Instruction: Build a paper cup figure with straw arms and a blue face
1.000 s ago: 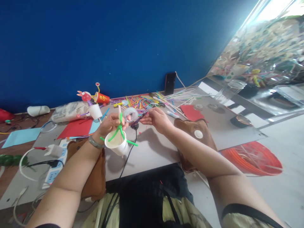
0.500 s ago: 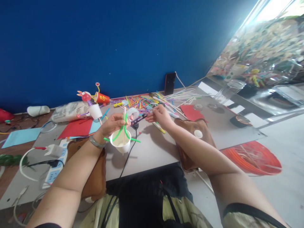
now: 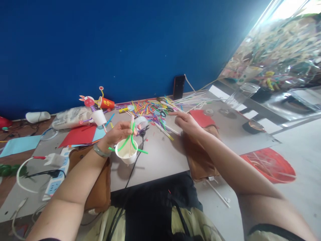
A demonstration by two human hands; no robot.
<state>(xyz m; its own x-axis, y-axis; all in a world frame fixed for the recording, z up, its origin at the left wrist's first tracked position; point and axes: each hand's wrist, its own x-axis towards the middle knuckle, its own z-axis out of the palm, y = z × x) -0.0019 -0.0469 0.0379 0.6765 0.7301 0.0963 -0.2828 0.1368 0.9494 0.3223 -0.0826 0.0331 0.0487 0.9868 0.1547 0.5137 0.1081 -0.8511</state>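
My left hand [image 3: 122, 130] is closed, pinching a pale stick [image 3: 132, 119] with a bent green straw [image 3: 132, 135] against it. A white paper cup [image 3: 126, 157] hangs below on the stick, above the table, with green ends sticking out on both sides. To the right, my right hand [image 3: 184, 120] has its index finger stretched out and the other fingers loosely curled, with nothing visible in it. Its fingertip is near black-handled scissors [image 3: 163, 114] at the edge of a pile of coloured straws [image 3: 147, 108]. A roll of clear tape [image 3: 141, 123] lies just beyond my left hand.
Decorated cup figures [image 3: 98, 117] stand at the back left, beside red paper [image 3: 77, 136]. A phone [image 3: 179, 87] leans on the blue wall. A power strip [image 3: 56, 180] lies left. A red basket [image 3: 269, 165] is at the lower right, and a black cable [image 3: 132, 170] crosses the table.
My right hand has moved right, away from the dark object it was touching beside the tape, and its index finger is now extended. My left hand keeps its hold with little movement.
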